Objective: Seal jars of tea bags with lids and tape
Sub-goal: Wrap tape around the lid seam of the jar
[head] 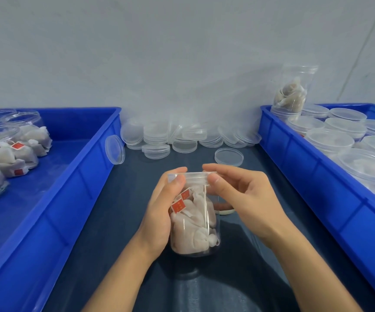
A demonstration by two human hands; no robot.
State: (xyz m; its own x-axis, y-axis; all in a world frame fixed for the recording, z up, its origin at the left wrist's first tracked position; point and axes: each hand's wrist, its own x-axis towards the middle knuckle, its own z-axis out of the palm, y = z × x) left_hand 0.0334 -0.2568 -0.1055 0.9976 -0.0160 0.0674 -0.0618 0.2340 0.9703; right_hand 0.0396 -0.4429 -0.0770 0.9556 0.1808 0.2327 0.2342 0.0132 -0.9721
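The jar (194,224), clear and packed with tea bags (195,221), is held upright above the dark surface (114,221) in the middle of the view, its lid (191,175) already on top. The left hand (161,212) wraps round the jar's left side, fingers curled behind it and thumb pressed near the lid's rim. The right hand (242,197) comes in from the right and pinches the lid's right edge between thumb and forefinger, the other fingers loosely curled beside the jar. Both forearms reach in from the bottom edge. Just behind the hands a single lid lies flat, and further back a heap of lids (186,136) sits against the wall. A blue bin (87,167) with open jars stands on the left, another bin (294,154) with lidded jars on the right, leaving a lane of surface between them.
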